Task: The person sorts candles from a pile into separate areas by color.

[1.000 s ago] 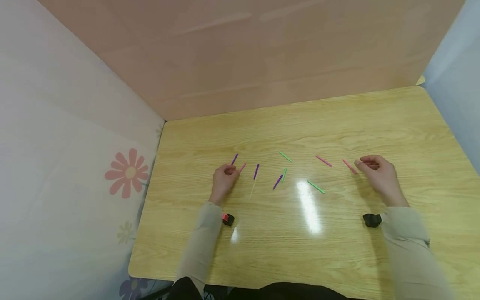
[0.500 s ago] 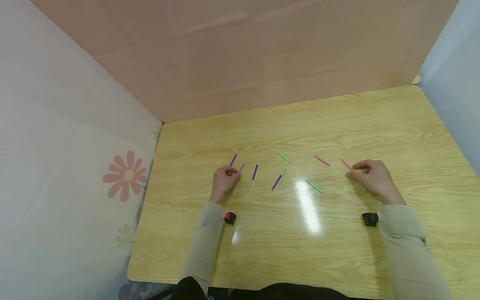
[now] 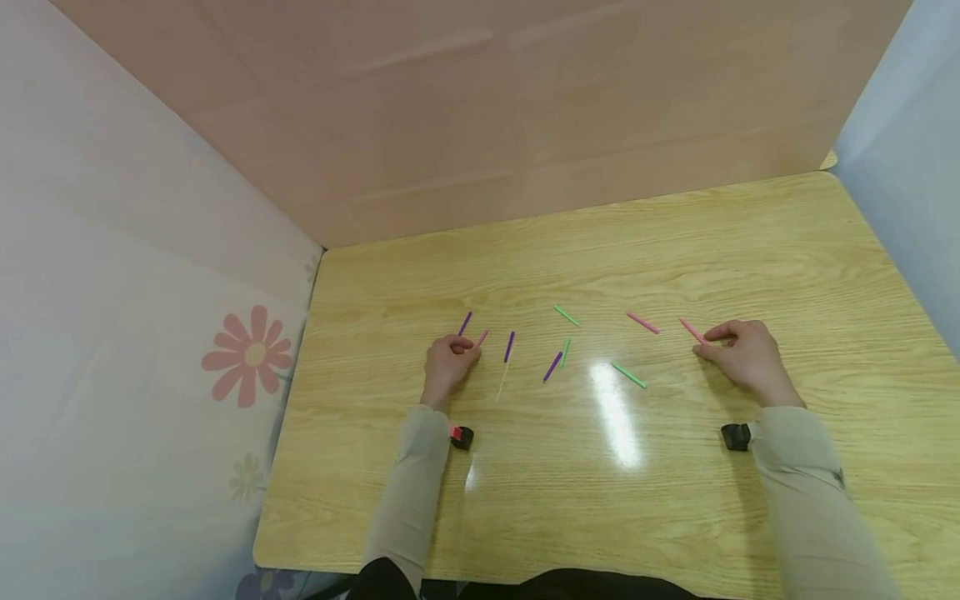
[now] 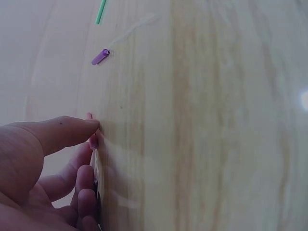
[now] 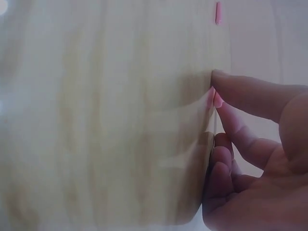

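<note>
In the head view, my left hand (image 3: pixel 450 362) rests at the left of a loose spread of short thin sticks. Its thumb and forefinger pinch the lower end of a pink stick (image 3: pixel 482 338). A purple stick (image 3: pixel 466 322) lies just beyond its knuckles. Over at the right, my right hand (image 3: pixel 746 357) holds the near end of another pink stick (image 3: pixel 692 330) between thumb and forefinger. The right wrist view shows that pink stick end (image 5: pixel 218 100) between the two fingertips, low at the tabletop. My other fingers curl beneath on both hands.
Between the hands lie a purple stick (image 3: pixel 509 347), a pale yellow stick (image 3: pixel 502 382), another purple stick (image 3: pixel 552 367), green sticks (image 3: pixel 567 316) and a pink stick (image 3: pixel 642 323). The wooden table (image 3: pixel 540 500) meets a tan backdrop (image 3: pixel 525 125) behind and a flowered curtain (image 3: pixel 150 333) at left.
My right hand has moved slightly left and lowered its fingertips onto the pink stick's near end, which it now pinches. The left hand stays on its pink stick. The view has shifted slightly.
</note>
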The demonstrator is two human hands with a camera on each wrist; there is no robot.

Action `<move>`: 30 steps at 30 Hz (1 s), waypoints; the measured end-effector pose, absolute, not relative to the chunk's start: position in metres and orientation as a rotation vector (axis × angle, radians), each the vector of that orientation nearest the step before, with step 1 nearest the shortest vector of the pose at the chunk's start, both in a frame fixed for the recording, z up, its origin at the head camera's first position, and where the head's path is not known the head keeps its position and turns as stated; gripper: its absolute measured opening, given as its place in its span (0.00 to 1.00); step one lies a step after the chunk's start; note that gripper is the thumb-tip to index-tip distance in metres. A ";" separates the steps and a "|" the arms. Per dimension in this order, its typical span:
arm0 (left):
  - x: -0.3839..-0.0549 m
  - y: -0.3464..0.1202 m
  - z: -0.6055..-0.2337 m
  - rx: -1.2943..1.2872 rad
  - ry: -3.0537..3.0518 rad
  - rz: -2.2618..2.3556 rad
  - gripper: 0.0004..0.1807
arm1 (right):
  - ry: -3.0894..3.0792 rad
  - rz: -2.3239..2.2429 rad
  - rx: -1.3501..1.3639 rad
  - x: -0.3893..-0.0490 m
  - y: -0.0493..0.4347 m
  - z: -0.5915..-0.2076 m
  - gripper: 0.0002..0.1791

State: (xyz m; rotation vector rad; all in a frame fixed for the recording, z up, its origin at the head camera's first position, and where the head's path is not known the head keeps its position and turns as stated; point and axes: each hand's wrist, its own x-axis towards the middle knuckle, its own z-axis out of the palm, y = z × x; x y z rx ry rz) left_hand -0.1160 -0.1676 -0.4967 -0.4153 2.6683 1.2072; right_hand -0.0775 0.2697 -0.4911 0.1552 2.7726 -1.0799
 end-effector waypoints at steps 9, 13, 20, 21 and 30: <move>-0.118 -0.168 -0.497 -0.396 2.674 1.177 0.10 | 2.722 -1.057 0.176 -0.076 0.269 -0.486 0.22; -0.117 -0.169 -0.497 -0.392 2.684 1.175 0.09 | 2.728 -1.040 0.175 -0.078 0.270 -0.486 0.23; -0.116 -0.169 -0.498 -0.396 2.700 1.181 0.09 | 2.744 -1.021 0.188 -0.079 0.270 -0.485 0.20; -0.117 -0.169 -0.498 -0.393 2.704 1.182 0.09 | 2.743 -1.019 0.193 -0.080 0.269 -0.485 0.20; -0.118 -0.170 -0.503 -0.381 2.721 1.178 0.10 | 2.714 -1.010 0.193 -0.081 0.269 -0.483 0.19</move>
